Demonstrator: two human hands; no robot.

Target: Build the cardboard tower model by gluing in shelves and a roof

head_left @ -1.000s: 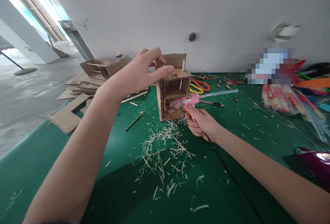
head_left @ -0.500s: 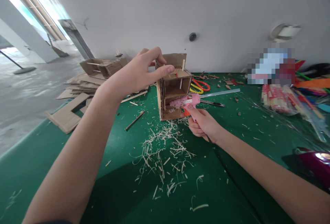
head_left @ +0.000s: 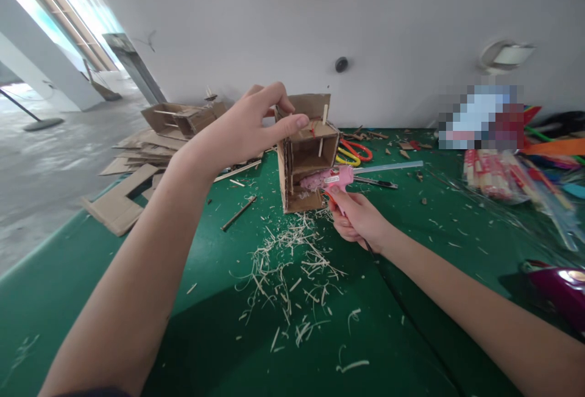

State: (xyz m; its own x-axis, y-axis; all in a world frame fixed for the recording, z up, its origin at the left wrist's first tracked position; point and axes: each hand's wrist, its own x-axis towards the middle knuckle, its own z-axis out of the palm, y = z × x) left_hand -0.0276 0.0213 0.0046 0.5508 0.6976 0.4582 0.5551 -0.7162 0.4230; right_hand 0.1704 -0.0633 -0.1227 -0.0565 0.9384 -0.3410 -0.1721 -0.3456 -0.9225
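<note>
A small cardboard box structure (head_left: 284, 181) stands upright on the green table, with two open compartments facing me. My left hand (head_left: 262, 117) grips its upper left side, thumb over the top and fingers behind, partly hidden. A thin wooden stick (head_left: 325, 114) rises from the box top beside a bit of red. In my right hand (head_left: 359, 217) is a pink hot glue gun (head_left: 339, 178), with my fingers wrapped round its handle. The gun's nozzle end reaches into the lower compartment, where its tip is hard to make out. A clear glue stick (head_left: 393, 167) sticks out of the gun's back.
Wood shavings (head_left: 292, 238) lie scattered in front of the box. Scissors with orange and yellow handles (head_left: 356, 151) and a craft knife (head_left: 377, 183) lie behind the gun. Cardboard pieces (head_left: 121, 205) sit at left, packaged sticks (head_left: 489, 175) at right. The gun's black cord (head_left: 402, 305) trails toward me.
The glue gun and my right hand have shifted very slightly left, and the trigger area looks more squeezed. My left hand and the box stay in place.
</note>
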